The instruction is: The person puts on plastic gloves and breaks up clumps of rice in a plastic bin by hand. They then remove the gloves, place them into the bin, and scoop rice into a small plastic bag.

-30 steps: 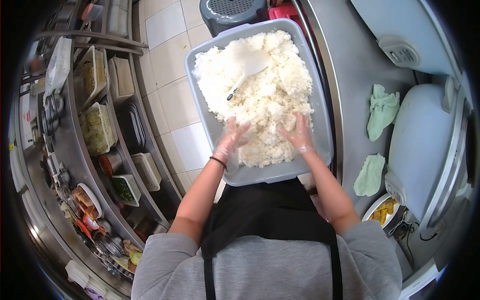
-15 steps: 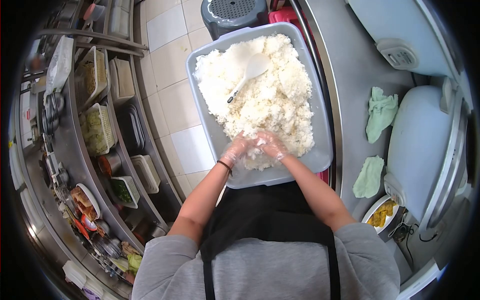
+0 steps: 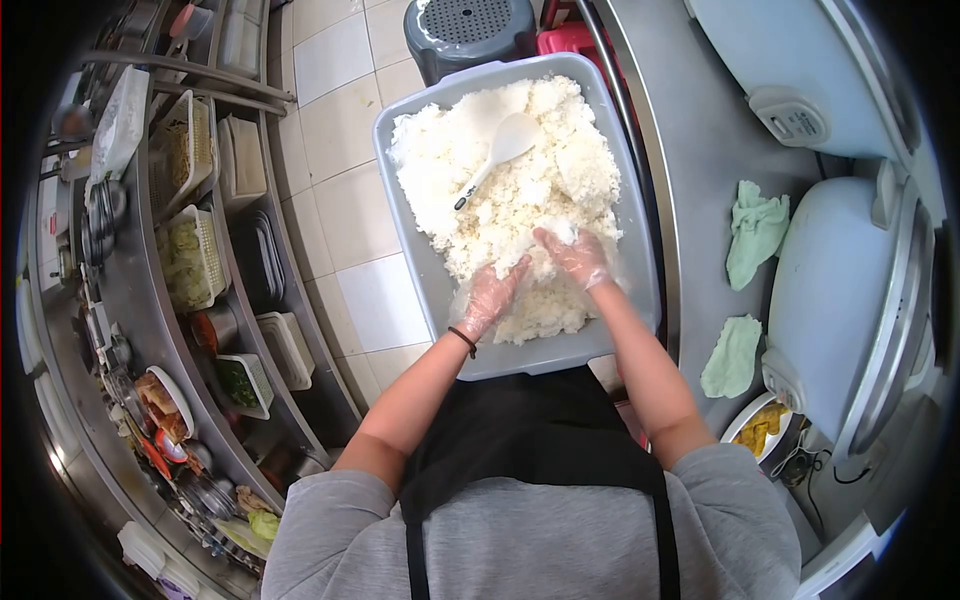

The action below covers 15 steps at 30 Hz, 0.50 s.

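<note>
A pale blue-grey tub [image 3: 423, 262] holds a large mound of white rice [image 3: 560, 150]. On the rice lies a white paddle [image 3: 512, 139], its dark-tipped handle pointing down-left. My left hand [image 3: 490, 297], in a clear plastic glove, rests at the lower left of the mound, fingers apart and touching rice. My right hand [image 3: 577, 258], gloved too, touches the rice to the right with its fingers spread, a small white clump at its fingertips. Loose rice lies in the tub between and below the hands.
Left stand metal shelves with food baskets [image 3: 190, 257] and trays. A grey stool [image 3: 468, 30] is beyond the tub. On the steel counter [image 3: 690, 150] at right are green cloths [image 3: 732, 357], large light blue cookers [image 3: 835, 290] and a bowl of yellow food [image 3: 760, 430].
My hands have moved apart: the right one up and to the right, the left one slightly right and lower. The rice between them looks loosened.
</note>
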Each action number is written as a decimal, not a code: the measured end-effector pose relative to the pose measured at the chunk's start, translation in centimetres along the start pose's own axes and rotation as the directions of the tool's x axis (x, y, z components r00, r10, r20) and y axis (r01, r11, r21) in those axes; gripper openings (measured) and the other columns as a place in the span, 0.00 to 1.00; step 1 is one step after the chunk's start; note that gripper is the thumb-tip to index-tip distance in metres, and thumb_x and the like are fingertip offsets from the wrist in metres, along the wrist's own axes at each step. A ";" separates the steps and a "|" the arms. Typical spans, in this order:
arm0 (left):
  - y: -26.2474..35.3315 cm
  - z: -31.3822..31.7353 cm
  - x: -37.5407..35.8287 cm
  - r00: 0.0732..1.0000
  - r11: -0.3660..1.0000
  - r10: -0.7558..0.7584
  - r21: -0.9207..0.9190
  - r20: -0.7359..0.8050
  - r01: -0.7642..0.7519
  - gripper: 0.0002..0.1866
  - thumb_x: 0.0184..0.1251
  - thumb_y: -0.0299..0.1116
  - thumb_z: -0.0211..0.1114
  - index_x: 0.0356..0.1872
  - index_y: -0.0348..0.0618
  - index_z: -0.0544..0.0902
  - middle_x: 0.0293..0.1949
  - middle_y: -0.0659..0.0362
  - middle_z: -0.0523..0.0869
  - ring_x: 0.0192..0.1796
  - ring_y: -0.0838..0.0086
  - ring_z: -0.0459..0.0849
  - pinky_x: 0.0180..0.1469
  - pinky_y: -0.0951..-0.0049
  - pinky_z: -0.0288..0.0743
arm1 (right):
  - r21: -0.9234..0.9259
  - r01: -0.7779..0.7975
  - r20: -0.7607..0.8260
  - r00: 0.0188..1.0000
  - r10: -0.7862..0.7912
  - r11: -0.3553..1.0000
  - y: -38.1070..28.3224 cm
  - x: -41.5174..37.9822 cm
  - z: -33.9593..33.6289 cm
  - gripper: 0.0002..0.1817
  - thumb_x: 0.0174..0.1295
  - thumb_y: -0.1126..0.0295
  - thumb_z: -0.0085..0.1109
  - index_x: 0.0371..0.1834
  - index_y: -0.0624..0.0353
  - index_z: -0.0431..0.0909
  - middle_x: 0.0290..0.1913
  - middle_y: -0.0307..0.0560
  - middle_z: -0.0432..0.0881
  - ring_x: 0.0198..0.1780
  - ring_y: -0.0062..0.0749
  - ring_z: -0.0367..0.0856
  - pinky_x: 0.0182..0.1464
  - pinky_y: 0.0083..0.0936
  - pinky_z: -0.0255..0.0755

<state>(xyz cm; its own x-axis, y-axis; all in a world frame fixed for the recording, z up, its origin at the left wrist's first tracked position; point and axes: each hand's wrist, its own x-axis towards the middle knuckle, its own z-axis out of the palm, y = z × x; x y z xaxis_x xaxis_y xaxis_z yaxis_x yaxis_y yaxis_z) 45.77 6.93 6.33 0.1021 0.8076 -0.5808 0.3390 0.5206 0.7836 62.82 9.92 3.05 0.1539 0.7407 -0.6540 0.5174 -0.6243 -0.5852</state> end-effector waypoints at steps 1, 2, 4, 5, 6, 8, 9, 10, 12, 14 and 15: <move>0.9 -0.3 -0.3 1.000 1.000 0.001 -0.001 0.000 -0.001 0.26 0.54 0.51 0.62 0.39 0.34 0.78 0.36 0.51 0.82 0.37 0.63 0.79 0.42 0.68 0.70 | -0.238 0.088 0.047 0.996 -0.079 0.967 -1.8 -0.8 -1.6 0.46 0.40 0.33 0.56 0.50 0.67 0.69 0.40 0.55 0.78 0.42 0.45 0.77 0.48 0.29 0.69; 1.7 -0.7 -0.5 0.997 0.995 -0.045 0.088 0.057 0.040 0.28 0.52 0.54 0.62 0.39 0.35 0.78 0.38 0.49 0.81 0.39 0.61 0.79 0.43 0.66 0.70 | -0.362 0.141 0.192 0.979 -0.075 0.922 -4.5 -2.1 -4.1 0.48 0.39 0.33 0.57 0.55 0.64 0.66 0.50 0.58 0.73 0.51 0.44 0.73 0.53 0.30 0.66; 2.5 -1.3 -0.6 0.990 0.981 -0.095 0.177 0.109 0.075 0.29 0.51 0.57 0.61 0.39 0.36 0.79 0.39 0.47 0.81 0.41 0.59 0.79 0.44 0.65 0.70 | -0.297 0.209 0.104 0.977 -0.186 0.932 -4.8 -2.1 -5.2 0.44 0.43 0.38 0.58 0.56 0.63 0.66 0.54 0.58 0.70 0.56 0.43 0.67 0.58 0.32 0.60; 2.8 -1.6 -0.5 0.977 0.890 -0.073 0.455 0.198 -0.026 0.31 0.50 0.58 0.61 0.40 0.37 0.79 0.43 0.45 0.79 0.45 0.58 0.77 0.47 0.65 0.69 | -0.237 0.281 0.008 0.958 -0.288 0.930 -4.7 -1.9 -5.7 0.41 0.46 0.43 0.59 0.57 0.63 0.65 0.58 0.59 0.66 0.62 0.42 0.61 0.62 0.33 0.55; 3.0 -1.9 -0.4 0.954 0.717 -0.079 0.682 0.288 -0.146 0.33 0.48 0.60 0.61 0.42 0.38 0.79 0.47 0.43 0.76 0.48 0.56 0.76 0.50 0.64 0.69 | -0.239 0.282 0.007 0.957 -0.289 0.929 -4.5 -0.9 -5.9 0.41 0.46 0.43 0.59 0.57 0.63 0.65 0.58 0.59 0.66 0.62 0.42 0.61 0.62 0.33 0.55; 1.7 -2.4 -1.2 0.946 0.628 0.122 0.715 0.300 -0.307 0.33 0.47 0.60 0.63 0.44 0.39 0.78 0.50 0.41 0.72 0.51 0.55 0.73 0.53 0.63 0.67 | -0.232 0.119 -0.280 0.942 -0.184 0.965 -3.8 2.7 -5.5 0.42 0.53 0.41 0.47 0.64 0.60 0.54 0.65 0.59 0.53 0.67 0.46 0.52 0.65 0.34 0.49; 1.3 -2.6 -1.4 0.894 0.504 0.314 0.741 0.321 -0.443 0.35 0.45 0.60 0.64 0.46 0.40 0.77 0.54 0.40 0.68 0.54 0.53 0.71 0.56 0.62 0.65 | -0.234 0.120 -0.280 0.942 -0.185 0.965 -3.5 4.6 -5.2 0.42 0.53 0.41 0.47 0.64 0.60 0.54 0.65 0.59 0.53 0.67 0.46 0.52 0.65 0.34 0.49; 1.7 -2.9 -1.4 0.894 0.504 0.315 0.742 0.320 -0.443 0.35 0.45 0.60 0.64 0.46 0.40 0.77 0.54 0.40 0.68 0.54 0.53 0.71 0.56 0.62 0.65 | -0.187 0.066 -0.326 0.937 -0.125 0.980 -3.1 6.6 -4.8 0.40 0.56 0.42 0.43 0.64 0.61 0.54 0.65 0.58 0.54 0.67 0.45 0.51 0.66 0.33 0.46; 2.7 -3.6 -1.4 0.939 0.674 0.254 0.655 0.230 -0.343 0.37 0.45 0.58 0.65 0.52 0.41 0.73 0.58 0.41 0.64 0.58 0.52 0.67 0.59 0.62 0.61 | -0.135 0.014 -0.368 0.928 -0.063 0.991 -4.1 9.1 -4.7 0.39 0.58 0.43 0.40 0.64 0.61 0.53 0.66 0.57 0.54 0.68 0.44 0.50 0.67 0.33 0.43; 1.7 -4.1 -0.4 0.960 0.754 0.203 0.595 0.190 -0.278 0.38 0.45 0.57 0.65 0.54 0.41 0.71 0.58 0.42 0.64 0.58 0.52 0.67 0.59 0.62 0.61 | -0.144 -0.145 -0.393 0.916 0.077 0.979 -5.4 10.6 -4.5 0.37 0.59 0.43 0.36 0.64 0.60 0.54 0.65 0.56 0.57 0.66 0.45 0.53 0.66 0.33 0.47; 1.8 -4.3 -0.1 0.976 0.824 0.152 0.526 0.154 -0.211 0.39 0.45 0.57 0.65 0.56 0.41 0.69 0.58 0.43 0.65 0.58 0.52 0.67 0.59 0.63 0.61 | -0.141 -0.146 -0.393 0.916 0.080 0.979 -5.3 11.6 -4.8 0.37 0.59 0.43 0.36 0.64 0.60 0.54 0.65 0.56 0.57 0.66 0.45 0.53 0.66 0.33 0.47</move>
<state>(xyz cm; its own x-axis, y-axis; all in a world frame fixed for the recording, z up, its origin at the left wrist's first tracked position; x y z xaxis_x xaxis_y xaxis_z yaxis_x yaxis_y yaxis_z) 42.38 8.97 8.68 0.2950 0.8251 -0.4818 0.7498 0.1127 0.6520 65.91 23.04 0.87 0.5135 0.7258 -0.4577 0.6025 -0.6848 -0.4100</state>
